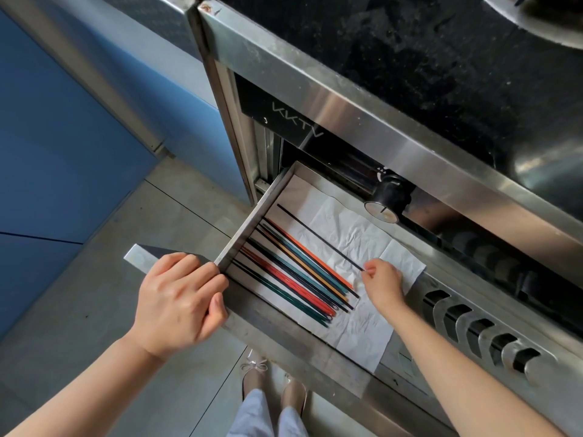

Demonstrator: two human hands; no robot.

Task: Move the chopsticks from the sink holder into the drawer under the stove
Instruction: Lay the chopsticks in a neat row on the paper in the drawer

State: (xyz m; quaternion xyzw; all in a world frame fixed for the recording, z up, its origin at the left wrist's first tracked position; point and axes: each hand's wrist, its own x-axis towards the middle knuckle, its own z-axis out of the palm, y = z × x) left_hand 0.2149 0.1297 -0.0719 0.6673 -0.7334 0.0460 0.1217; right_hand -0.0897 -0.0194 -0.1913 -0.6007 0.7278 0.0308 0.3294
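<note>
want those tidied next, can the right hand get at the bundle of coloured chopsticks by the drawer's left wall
Probably yes: the right hand pinches a lone black chopstick beside the bundle of coloured chopsticks, nothing covering them in the open steel drawer.

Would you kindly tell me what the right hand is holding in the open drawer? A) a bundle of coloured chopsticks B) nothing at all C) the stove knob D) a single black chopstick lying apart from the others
D: the right hand pinches the near end of a lone black chopstick, apart from the coloured chopsticks on the paper lining.
</note>
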